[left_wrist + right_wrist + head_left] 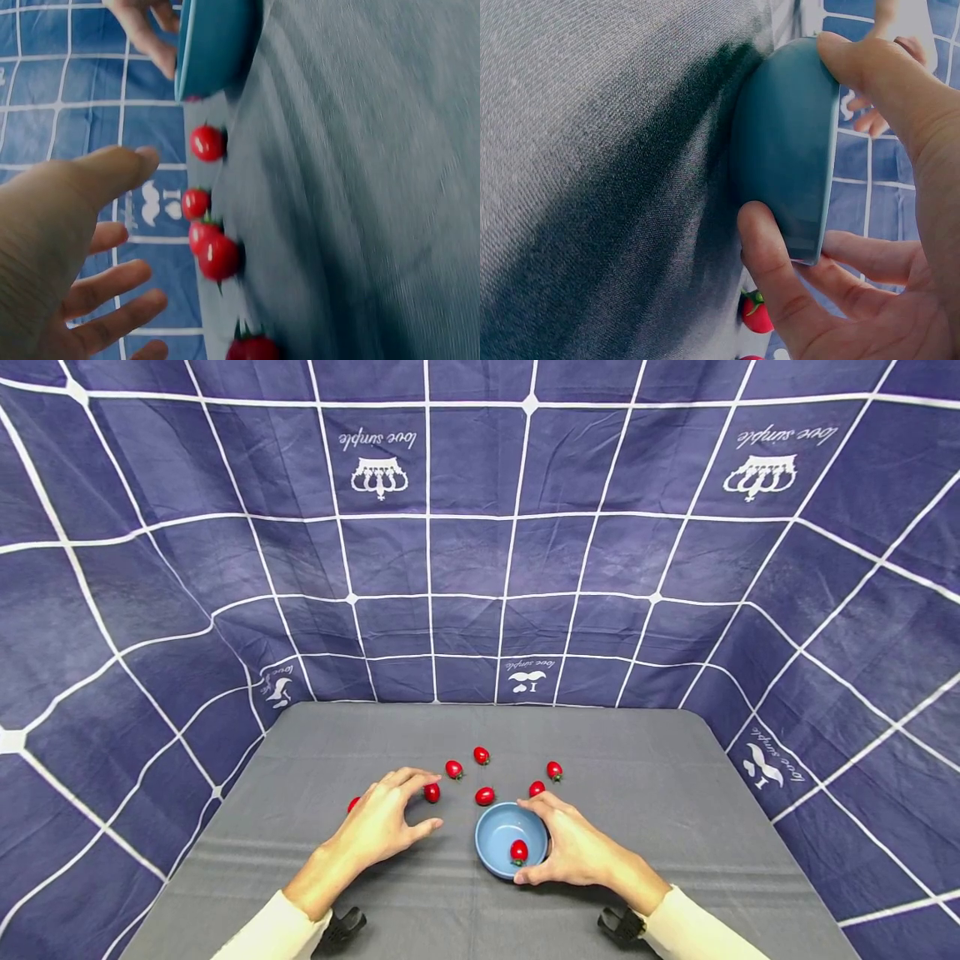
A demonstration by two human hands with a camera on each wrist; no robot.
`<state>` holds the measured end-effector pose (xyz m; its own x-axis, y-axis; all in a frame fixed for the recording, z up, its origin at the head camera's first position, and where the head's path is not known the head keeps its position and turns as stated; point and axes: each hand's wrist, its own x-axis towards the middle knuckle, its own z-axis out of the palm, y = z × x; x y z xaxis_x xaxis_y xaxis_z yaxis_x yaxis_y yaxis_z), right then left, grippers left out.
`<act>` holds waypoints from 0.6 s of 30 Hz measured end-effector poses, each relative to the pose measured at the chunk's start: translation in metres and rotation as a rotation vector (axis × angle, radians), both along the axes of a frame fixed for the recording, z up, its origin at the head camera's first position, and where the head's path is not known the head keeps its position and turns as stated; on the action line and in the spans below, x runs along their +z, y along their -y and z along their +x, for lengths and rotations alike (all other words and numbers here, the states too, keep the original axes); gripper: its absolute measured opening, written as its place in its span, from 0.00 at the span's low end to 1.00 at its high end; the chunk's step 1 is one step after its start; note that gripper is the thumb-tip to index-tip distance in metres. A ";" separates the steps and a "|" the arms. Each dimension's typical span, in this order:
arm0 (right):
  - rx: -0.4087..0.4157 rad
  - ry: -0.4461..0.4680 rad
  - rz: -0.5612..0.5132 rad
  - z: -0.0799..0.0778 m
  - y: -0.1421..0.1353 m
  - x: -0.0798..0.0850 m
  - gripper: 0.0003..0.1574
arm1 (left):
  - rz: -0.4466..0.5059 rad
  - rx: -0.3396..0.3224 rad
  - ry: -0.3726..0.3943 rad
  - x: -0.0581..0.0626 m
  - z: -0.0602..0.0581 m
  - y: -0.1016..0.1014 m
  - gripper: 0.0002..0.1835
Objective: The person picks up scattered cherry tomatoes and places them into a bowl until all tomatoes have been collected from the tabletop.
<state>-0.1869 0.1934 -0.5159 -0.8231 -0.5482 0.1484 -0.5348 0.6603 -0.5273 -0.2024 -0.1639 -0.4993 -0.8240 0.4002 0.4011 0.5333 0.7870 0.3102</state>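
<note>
My right hand [577, 843] grips the right side of a small blue bowl [491, 839], thumb at the near rim and fingers round the far side. One red cherry tomato [519, 852] lies inside it. To the left, my left hand [378, 821] hovers over the table with fingers spread and nothing held. Its fingertips are right by a cherry tomato [432, 793]. Another tomato [353, 804] shows partly behind that hand. In the right wrist view the bowl [787, 142] stands close on the cloth, with a fingertip low on its wall.
Several more cherry tomatoes lie beyond the bowl: one tomato [485, 796] just behind it, a tomato [554, 770] to the right, another tomato [482, 755] farthest back. Grey cloth [622, 743] covers the table, and a blue gridded curtain [472, 560] encloses its back and sides.
</note>
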 end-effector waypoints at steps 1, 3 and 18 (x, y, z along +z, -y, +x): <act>-0.001 -0.001 0.002 0.000 0.000 0.000 0.66 | -0.008 0.004 0.010 -0.001 -0.001 0.004 0.35; -0.001 -0.002 0.000 0.000 0.000 -0.001 0.66 | -0.026 0.016 0.028 -0.002 -0.001 0.012 0.37; 0.002 0.008 -0.022 0.001 0.000 0.000 0.65 | -0.082 0.106 0.115 -0.008 -0.006 0.071 0.50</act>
